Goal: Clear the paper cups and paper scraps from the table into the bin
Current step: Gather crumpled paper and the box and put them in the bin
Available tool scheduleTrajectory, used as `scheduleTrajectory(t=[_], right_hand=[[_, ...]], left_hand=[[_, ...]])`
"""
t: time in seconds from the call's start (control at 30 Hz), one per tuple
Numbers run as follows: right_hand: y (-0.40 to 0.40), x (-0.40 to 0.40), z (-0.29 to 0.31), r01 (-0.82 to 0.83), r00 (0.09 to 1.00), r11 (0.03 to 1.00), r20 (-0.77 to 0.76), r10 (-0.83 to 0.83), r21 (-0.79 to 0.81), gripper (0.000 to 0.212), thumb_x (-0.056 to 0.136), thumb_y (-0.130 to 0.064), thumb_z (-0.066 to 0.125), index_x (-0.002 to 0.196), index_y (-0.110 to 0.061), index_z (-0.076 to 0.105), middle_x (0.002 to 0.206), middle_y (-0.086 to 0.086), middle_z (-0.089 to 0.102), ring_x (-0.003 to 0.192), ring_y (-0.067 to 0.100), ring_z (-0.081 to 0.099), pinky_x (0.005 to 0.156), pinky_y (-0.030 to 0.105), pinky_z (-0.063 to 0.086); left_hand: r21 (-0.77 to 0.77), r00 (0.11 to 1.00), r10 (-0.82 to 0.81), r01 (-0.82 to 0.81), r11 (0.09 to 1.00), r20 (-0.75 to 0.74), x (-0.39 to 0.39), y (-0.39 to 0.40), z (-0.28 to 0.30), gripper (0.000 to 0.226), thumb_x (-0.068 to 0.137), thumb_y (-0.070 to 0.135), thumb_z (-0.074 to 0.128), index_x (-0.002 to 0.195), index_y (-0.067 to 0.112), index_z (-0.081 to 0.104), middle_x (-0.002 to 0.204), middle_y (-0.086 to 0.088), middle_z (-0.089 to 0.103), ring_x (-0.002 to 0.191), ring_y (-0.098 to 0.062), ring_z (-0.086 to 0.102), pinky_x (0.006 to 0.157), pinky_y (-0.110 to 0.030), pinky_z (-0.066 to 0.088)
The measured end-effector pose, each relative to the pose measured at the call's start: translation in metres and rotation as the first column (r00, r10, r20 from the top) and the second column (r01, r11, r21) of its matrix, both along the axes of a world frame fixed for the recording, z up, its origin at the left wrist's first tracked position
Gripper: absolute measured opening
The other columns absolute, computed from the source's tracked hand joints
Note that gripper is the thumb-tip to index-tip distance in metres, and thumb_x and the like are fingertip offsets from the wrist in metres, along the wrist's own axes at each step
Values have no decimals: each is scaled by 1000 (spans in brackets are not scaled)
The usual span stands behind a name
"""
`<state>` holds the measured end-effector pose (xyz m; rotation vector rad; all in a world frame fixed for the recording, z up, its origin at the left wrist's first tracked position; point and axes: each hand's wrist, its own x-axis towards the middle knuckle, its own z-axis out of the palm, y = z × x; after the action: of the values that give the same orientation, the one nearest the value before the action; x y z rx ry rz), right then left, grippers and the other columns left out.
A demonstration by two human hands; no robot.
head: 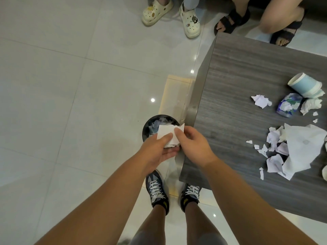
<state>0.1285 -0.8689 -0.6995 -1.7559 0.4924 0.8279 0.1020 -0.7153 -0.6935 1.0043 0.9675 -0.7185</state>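
Both hands hold a white paper scrap point(166, 132) just above the small black bin point(146, 126), which stands on the floor by the table's left edge with paper inside. My left hand point(159, 149) cups the scrap from below, thumb on top. My right hand point(191, 145) pinches its right side. On the grey table point(238, 103) lie a blue-and-white paper cup point(304, 86) on its side, a crushed blue cup point(290, 106), a crumpled white piece point(310, 105), a torn scrap point(261, 100) and a pile of scraps point(290, 152) under a large white sheet.
The table's metal edge point(192, 110) runs right beside the bin. Other people's feet in cream clogs point(190, 20) and black sandals point(231, 21) are at the far side. My own shoes point(156, 190) stand on the glossy tiled floor below the hands.
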Motion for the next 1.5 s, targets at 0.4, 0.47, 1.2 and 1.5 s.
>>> scheduleTrajectory(t=[0.4,0.47,1.2,1.5], right_hand=[[-131,-35,31,78,997,900,15,-79,-428,26,96,-39,55,120,-39,67,100,-16,69,88,10,69,76,28,53],[-168,-36,47,129,992,867,71,-108,-481,23,95,-34,58,115,-35,69,92,-12,70,81,12,69,78,31,53],[-353,25,-27,46,998,815,60,-13,-577,30,95,-17,58,125,-17,63,125,18,51,87,31,55,80,35,44],[-335,24,36,414,901,864,265,-344,-286,5,93,-28,62,94,-33,60,86,-11,69,75,-7,65,60,19,43]], left_hand=[[636,730,-639,616,465,-241,-2,-29,-8,31,105,32,47,103,13,71,108,-14,73,100,-36,67,84,-38,52],[642,631,-739,672,368,-236,-15,-51,8,30,106,35,45,92,17,65,99,-10,71,94,-33,66,81,-37,48],[74,852,-503,516,853,-144,1,-320,14,13,96,36,62,104,35,71,109,3,73,87,-15,76,69,-36,67],[-327,971,-210,162,931,-117,39,-351,45,60,98,68,60,141,26,64,143,-15,65,124,-40,69,103,-58,58]])
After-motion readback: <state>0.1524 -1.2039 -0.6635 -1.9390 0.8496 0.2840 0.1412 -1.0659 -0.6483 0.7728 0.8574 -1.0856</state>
